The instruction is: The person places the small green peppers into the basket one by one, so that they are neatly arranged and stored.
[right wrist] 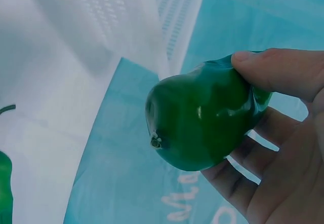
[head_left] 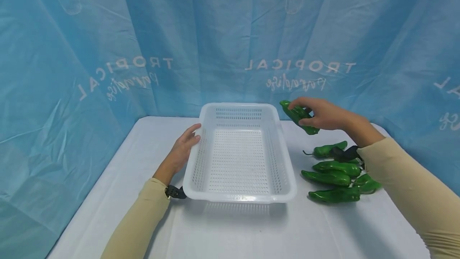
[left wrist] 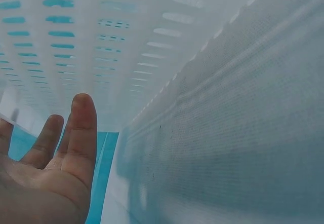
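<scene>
A white perforated plastic basket [head_left: 237, 197] stands at the middle of the table, with nothing inside. My left hand [head_left: 182, 149] rests at its left rim, fingers fairly straight; the left wrist view shows the fingertips [left wrist: 82, 112] by the slotted side wall. Right of the basket, my right hand [head_left: 320, 114] holds a long green pepper [head_left: 298, 116] up in the air, thumb on one side and fingers on the other. In the right wrist view the pepper [right wrist: 197, 117] points its stem end toward the camera.
Several more green peppers [head_left: 334, 195] lie in a loose group on the right of the white-covered table [head_left: 287, 235], below my right forearm. A blue printed curtain [head_left: 223, 43] hangs behind the table and along its sides.
</scene>
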`<control>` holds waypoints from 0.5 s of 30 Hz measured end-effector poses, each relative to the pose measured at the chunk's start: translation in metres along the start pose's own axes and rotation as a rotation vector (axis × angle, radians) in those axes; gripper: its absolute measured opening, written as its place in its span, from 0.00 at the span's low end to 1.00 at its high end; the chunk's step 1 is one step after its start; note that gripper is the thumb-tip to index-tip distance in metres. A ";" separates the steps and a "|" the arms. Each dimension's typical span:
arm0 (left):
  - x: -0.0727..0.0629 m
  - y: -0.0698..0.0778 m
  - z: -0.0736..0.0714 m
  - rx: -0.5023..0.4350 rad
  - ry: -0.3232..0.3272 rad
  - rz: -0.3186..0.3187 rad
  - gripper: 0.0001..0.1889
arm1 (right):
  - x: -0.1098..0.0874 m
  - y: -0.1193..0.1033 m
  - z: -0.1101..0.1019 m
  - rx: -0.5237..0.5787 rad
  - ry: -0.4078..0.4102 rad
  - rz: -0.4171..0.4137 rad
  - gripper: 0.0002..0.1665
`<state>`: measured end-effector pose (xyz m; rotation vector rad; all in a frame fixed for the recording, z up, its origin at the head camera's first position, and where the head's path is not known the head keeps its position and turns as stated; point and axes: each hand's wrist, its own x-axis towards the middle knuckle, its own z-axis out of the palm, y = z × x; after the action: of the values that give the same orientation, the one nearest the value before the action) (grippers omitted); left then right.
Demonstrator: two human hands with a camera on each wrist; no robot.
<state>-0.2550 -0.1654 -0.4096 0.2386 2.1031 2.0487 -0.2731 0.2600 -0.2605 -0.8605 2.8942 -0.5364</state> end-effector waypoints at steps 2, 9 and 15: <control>0.000 0.000 0.001 -0.007 -0.004 0.000 0.32 | 0.001 -0.003 0.002 0.000 -0.011 -0.013 0.27; 0.000 -0.002 0.002 -0.005 0.000 0.004 0.31 | 0.007 -0.012 0.008 0.002 -0.072 -0.058 0.28; 0.001 0.000 0.001 0.015 0.020 -0.001 0.31 | 0.014 -0.030 0.010 -0.014 -0.098 -0.100 0.27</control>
<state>-0.2560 -0.1643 -0.4101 0.2208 2.1307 2.0436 -0.2671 0.2259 -0.2593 -1.0076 2.7817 -0.4679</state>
